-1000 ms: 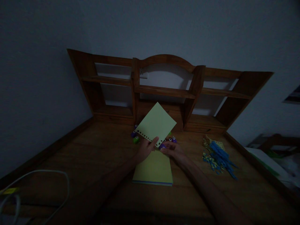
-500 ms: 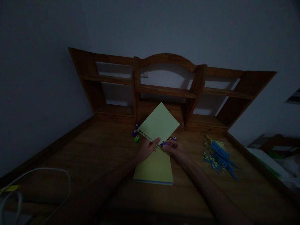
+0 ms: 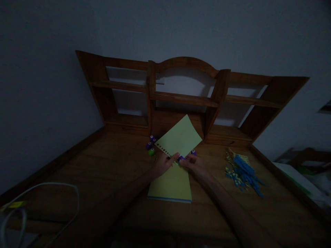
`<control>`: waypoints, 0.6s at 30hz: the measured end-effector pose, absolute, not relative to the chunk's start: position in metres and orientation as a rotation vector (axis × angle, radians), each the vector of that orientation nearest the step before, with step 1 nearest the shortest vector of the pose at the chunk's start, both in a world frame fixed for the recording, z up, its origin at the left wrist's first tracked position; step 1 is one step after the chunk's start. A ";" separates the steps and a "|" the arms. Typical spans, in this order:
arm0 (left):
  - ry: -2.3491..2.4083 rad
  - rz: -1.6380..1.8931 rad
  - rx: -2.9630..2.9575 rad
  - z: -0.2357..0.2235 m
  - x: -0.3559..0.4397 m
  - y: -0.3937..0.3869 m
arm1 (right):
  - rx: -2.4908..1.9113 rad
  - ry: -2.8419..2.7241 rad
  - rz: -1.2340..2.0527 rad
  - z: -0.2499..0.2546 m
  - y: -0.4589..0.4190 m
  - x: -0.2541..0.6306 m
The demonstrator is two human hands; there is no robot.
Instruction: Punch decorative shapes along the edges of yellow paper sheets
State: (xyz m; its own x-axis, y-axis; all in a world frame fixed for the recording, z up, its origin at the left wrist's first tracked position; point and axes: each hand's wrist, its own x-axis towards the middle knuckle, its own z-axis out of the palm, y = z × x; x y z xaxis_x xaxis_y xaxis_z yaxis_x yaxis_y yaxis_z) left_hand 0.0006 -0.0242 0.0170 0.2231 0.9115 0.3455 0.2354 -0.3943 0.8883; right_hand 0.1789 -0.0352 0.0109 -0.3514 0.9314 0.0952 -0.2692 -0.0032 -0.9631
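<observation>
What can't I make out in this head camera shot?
Too small and dim: the purple punch at the right hand, its exact contact with the sheet.
Hidden: the left hand's fingers, behind that sheet.
Cut off by the right edge: the dark wall item.

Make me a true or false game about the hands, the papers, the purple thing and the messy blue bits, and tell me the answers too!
1. The left hand holds a pale yellow sheet. True.
2. Little holes run along one edge of the sheet. True.
3. The right hand holds a pair of scissors. False: it holds a small purple gadget.
4. The blue strips lie to the left of the paper stack. False: they lie to the right of the paper stack.
5. The green gadget near the left hand sits on a shelf. False: it sits on the desk.
</observation>
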 end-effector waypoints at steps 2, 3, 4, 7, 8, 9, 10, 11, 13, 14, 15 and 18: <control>1.079 1.194 1.765 0.017 0.000 -0.025 | -0.778 -1.278 1.534 0.010 -0.035 0.178; 1.077 1.203 1.755 0.017 0.000 -0.025 | -0.781 -1.277 1.529 0.011 -0.036 0.178; 1.071 1.206 1.748 0.017 0.001 -0.025 | -0.783 -1.273 1.520 0.012 -0.037 0.178; 1.042 1.184 1.718 0.013 0.002 -0.025 | -0.809 -1.244 1.479 0.016 -0.042 0.176; 1.027 1.175 1.711 0.011 0.002 -0.024 | -0.828 -1.232 1.460 0.016 -0.043 0.175; 1.015 1.170 1.707 0.009 0.003 -0.023 | -0.852 -1.220 1.441 0.015 -0.043 0.175; 1.003 1.176 1.705 0.007 0.003 -0.023 | -0.877 -1.212 1.422 0.014 -0.043 0.175; 0.995 1.189 1.703 0.006 0.003 -0.021 | -0.898 -1.208 1.406 0.012 -0.042 0.175; 1.007 1.208 1.697 0.003 0.003 -0.020 | -0.921 -1.223 1.395 0.008 -0.038 0.175; 1.023 1.213 1.690 0.002 0.003 -0.019 | -0.926 -1.239 1.399 0.006 -0.036 0.176; 1.039 1.212 1.684 0.003 0.003 -0.019 | -0.928 -1.261 1.409 0.005 -0.034 0.177; 1.055 1.219 1.663 0.007 0.002 -0.019 | -0.932 -1.341 1.445 0.005 -0.032 0.180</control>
State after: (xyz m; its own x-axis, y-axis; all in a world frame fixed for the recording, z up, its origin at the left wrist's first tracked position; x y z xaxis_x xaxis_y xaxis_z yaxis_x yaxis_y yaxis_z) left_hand 0.0024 -0.0192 0.0066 0.1866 0.9356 0.2996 0.1620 -0.3301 0.9300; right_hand 0.1804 -0.0325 0.0049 -0.2856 0.9566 0.0586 -0.1301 0.0219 -0.9913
